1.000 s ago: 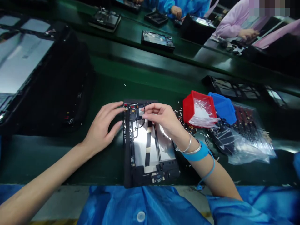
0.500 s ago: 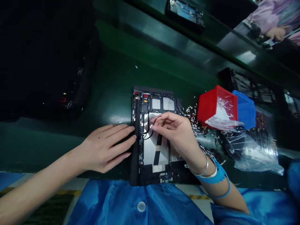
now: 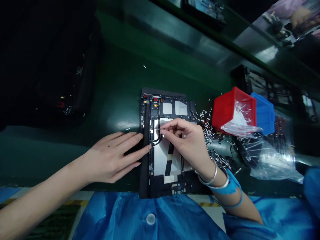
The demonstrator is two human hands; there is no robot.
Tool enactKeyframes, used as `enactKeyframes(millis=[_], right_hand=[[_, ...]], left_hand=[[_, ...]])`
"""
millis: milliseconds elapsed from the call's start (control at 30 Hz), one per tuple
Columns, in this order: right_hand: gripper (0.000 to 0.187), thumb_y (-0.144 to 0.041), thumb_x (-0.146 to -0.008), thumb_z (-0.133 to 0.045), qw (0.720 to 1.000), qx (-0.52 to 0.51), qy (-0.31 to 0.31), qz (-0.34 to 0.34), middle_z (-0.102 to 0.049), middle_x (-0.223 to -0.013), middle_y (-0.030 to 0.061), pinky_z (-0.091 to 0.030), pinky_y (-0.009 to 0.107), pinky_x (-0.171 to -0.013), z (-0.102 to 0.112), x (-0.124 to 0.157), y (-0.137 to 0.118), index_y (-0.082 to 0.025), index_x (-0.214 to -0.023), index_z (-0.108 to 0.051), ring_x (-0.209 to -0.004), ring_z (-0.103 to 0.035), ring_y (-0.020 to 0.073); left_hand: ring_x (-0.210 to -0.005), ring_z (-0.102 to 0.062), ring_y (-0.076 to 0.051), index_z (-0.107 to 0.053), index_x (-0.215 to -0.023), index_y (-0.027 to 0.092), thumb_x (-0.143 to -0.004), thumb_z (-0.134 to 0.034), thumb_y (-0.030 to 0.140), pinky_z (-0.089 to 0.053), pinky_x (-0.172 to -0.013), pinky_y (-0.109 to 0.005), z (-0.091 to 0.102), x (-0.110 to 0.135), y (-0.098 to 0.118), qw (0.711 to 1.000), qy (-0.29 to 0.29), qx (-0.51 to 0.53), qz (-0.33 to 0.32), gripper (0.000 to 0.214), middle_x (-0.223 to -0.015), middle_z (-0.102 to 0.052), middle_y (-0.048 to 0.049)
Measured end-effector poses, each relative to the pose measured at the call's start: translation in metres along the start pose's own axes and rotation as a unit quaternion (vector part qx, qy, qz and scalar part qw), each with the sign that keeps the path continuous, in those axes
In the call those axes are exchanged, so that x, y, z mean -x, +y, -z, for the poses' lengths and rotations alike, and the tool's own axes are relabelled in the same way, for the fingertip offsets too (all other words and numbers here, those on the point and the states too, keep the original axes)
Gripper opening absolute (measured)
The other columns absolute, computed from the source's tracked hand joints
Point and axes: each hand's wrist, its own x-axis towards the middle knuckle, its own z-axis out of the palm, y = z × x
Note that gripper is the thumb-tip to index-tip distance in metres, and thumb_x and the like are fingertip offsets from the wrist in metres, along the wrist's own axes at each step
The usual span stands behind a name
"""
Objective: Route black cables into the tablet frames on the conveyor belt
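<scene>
An opened flat electronic device, like a tablet (image 3: 160, 166), lies before me with its circuit boards and a silvery inner plate showing. My left hand (image 3: 116, 155) rests at its left edge, fingers spread and stretched out, one fingertip touching the board strip near a black cable. Over the plate, my right hand (image 3: 186, 138) pinches a thin black cable (image 3: 158, 140) between thumb and forefinger. That cable curves toward the board on the left. A black ribbon strip (image 3: 169, 163) runs down the plate below my right hand.
Right of the device stand a red bin (image 3: 223, 111) and a blue bin (image 3: 266, 113). Small white and dark bits (image 3: 207, 130) are scattered beside them, near a clear plastic bag (image 3: 272, 163). Dark devices (image 3: 62, 83) are stacked at left. A person's hand (image 3: 301, 16) shows at top right.
My right hand has moved slightly left with the cable, which now lies closer to the board. My left hand's finger has reached farther right onto the board strip.
</scene>
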Motion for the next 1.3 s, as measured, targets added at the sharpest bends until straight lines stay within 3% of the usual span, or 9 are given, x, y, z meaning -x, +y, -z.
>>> enactKeyframes(millis=[233,367,600,867,1300], right_hand=[[0.008,-0.021,-0.082,-0.066,0.990,0.108,-0.037,0.082,-0.066,-0.069,-0.0002,-0.041,0.022,-0.057,0.013,-0.009,-0.006,-0.017,-0.075,-0.069,-0.063,-0.056,0.0093],[0.008,-0.020,-0.082,-0.066,0.983,0.131,-0.074,0.101,-0.065,-0.069,-0.0009,-0.037,0.023,-0.056,0.014,-0.013,-0.006,-0.018,-0.075,-0.068,-0.059,-0.051,0.0081],[0.009,-0.021,-0.083,-0.063,0.990,0.106,-0.052,0.082,-0.064,-0.064,-0.0015,-0.035,0.023,-0.054,0.014,-0.013,-0.003,-0.017,-0.076,-0.068,-0.058,-0.053,0.0085],[0.009,-0.023,-0.079,-0.070,0.994,0.052,-0.078,0.054,-0.059,-0.059,-0.0035,-0.031,0.023,-0.051,0.015,-0.023,0.008,-0.016,-0.073,-0.070,-0.051,-0.041,0.0057],[0.007,-0.021,-0.081,-0.069,0.978,0.102,-0.075,0.167,-0.068,-0.072,0.0015,-0.039,0.024,-0.056,0.018,-0.025,0.006,-0.017,-0.077,-0.073,-0.062,-0.053,0.0093]], left_hand=[[-0.106,-0.062,-0.028,-0.052,-0.128,0.018,-0.090,-0.050,0.020,-0.054,-0.083,-0.042,0.009,-0.007,0.005,1.000,0.001,-0.023,-0.001,0.038,-0.123,-0.061,-0.0146],[-0.106,-0.063,-0.029,-0.051,-0.130,0.018,-0.089,-0.052,0.019,-0.055,-0.079,-0.042,0.009,-0.006,0.003,0.999,0.015,-0.041,-0.022,0.042,-0.123,-0.061,-0.0157],[-0.100,-0.064,-0.030,-0.055,-0.125,0.015,-0.087,-0.055,0.016,-0.054,-0.074,-0.041,0.006,-0.007,0.002,0.999,0.028,-0.031,-0.029,0.038,-0.118,-0.062,-0.0170],[-0.099,-0.063,-0.029,-0.053,-0.125,0.014,-0.087,-0.052,0.016,-0.054,-0.074,-0.041,0.008,-0.008,0.004,1.000,0.013,-0.015,-0.024,0.037,-0.115,-0.063,-0.0161],[-0.097,-0.064,-0.028,-0.051,-0.129,0.013,-0.088,-0.052,0.016,-0.055,-0.073,-0.040,0.007,-0.009,0.003,0.999,0.019,-0.012,-0.026,0.041,-0.113,-0.065,-0.0151]])
